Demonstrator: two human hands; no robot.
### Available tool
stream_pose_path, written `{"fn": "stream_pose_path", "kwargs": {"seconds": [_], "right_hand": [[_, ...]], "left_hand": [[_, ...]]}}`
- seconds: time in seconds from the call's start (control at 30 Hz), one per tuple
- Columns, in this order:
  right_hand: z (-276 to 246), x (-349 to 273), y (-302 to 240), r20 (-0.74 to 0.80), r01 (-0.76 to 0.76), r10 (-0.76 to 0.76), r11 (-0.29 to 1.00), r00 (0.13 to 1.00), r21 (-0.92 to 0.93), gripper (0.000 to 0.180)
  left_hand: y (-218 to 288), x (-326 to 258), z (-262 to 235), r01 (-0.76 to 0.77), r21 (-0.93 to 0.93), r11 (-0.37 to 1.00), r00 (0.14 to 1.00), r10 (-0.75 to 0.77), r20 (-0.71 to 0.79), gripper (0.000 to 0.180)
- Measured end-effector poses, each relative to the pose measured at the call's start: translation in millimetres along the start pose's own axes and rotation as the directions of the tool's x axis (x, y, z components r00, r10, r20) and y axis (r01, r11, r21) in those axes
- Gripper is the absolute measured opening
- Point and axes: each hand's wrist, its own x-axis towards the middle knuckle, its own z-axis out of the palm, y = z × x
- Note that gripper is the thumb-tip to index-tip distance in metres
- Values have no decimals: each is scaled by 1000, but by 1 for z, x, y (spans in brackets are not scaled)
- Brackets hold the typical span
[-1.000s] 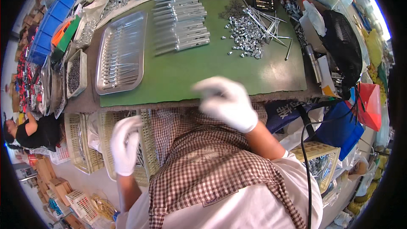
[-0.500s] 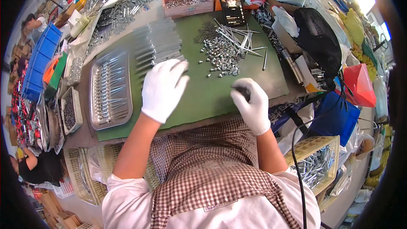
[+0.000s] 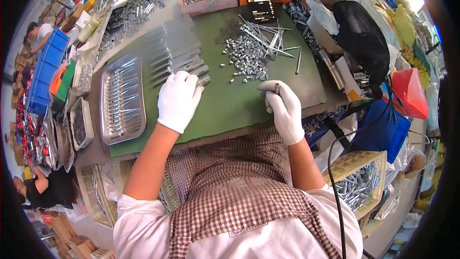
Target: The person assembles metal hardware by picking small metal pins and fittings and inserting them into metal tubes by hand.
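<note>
My left hand [image 3: 179, 101], in a white glove, has its fingers curled down on the nearest of a row of silvery metal tubes [image 3: 178, 57]. The end of that tube sticks out past my fingertips. My right hand [image 3: 286, 115], gloved too, is closed around a small dark rod-like piece [image 3: 277, 88], whose end stands up between thumb and fingers. Beyond it lies a pile of small silver metal caps [image 3: 245, 57], with loose thin metal rods [image 3: 273, 38] behind them. At left a metal tray [image 3: 121, 136] carries a row of slim pointed metal parts.
A green mat [image 3: 225, 110] covers the table. At the back stand a pink box [image 3: 209, 1] of small metal parts and a phone [image 3: 258, 2]. A black mesh bag [image 3: 362, 38] and red bin [image 3: 409, 93] are at right. Two people are at far left.
My left hand has lowered and its fingers have curled onto the nearest tube. The right hand has turned, so the dark piece now shows upright in its grip.
</note>
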Motion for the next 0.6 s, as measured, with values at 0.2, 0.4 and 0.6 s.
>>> {"fn": "stream_pose_path", "kwargs": {"seconds": [0.2,0.4,0.6], "right_hand": [[4,-6,-29,112,-217,196,952,974,214,25],[14,-9,-19,174,-91,84,995,981,31,23],[23,-9,-33,255,-316,281,942,925,109,28]], "left_hand": [[-4,-11,-13,18,-250,968,1000,-12,29,21],[9,-20,-22,-9,-306,952,994,41,97,27],[47,-12,-44,-335,-40,941,940,337,61,42]]}}
